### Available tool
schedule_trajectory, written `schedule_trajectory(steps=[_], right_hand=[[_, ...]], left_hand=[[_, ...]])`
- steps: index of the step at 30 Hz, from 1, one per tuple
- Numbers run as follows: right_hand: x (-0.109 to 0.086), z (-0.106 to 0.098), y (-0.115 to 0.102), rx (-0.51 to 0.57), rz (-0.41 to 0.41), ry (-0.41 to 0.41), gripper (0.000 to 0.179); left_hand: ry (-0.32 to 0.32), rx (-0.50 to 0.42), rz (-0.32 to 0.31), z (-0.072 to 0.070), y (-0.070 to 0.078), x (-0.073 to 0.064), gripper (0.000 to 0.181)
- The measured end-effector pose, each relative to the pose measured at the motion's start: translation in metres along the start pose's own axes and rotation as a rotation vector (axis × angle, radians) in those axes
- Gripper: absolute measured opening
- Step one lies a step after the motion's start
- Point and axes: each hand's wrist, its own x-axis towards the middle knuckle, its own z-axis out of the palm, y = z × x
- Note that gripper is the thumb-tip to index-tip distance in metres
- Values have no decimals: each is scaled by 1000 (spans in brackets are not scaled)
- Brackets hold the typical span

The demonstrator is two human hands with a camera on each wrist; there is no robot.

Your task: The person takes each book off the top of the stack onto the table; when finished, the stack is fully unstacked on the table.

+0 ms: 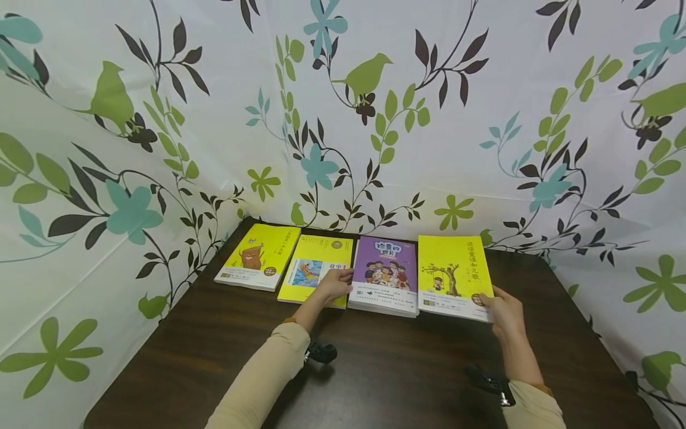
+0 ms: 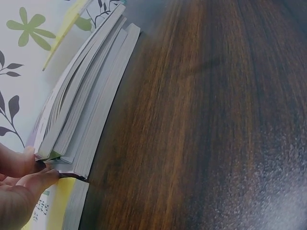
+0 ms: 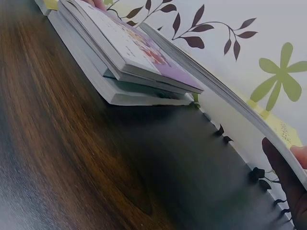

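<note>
My left hand [image 1: 333,286] grips the left edge of a purple book [image 1: 387,253] with a group of cartoon people on its cover. In the left wrist view, the thumb is on top and the fingers go in at the side of the stacked pages [image 2: 91,96]. The right wrist view shows the purple book raised at a slant over a thicker book [image 3: 91,79] lying on the table. My right hand [image 1: 506,313] pinches the lower right corner of a yellow book [image 1: 455,256] with a tree and swing. That yellow book is tilted, held above the table [image 3: 72,143].
Left of the purple book lies a yellow book with a blue picture [image 1: 308,274], partly behind my left hand. Beyond it, at the far left, is a yellow book with a brown bear-like figure [image 1: 259,250]. A patterned curtain [image 1: 343,119] hangs along the table's back and sides.
</note>
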Motion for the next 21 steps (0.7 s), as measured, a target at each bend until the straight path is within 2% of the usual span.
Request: schedule_trajectory(steps=[7,10,14,21], right_hand=[[-7,-3,-4,-33,13,8,57],[-8,-5,-3,-31,17,-2,58],[-6,-5,0,-24,33,5,57],[1,0,7,-31,59,15,56]], left_hand=[[4,3,-2,0,0,0,55],[-1,9,19,0,0,0,55],[-16,19,48,0,0,0,57],[-15,30,40,0,1,-2,57]])
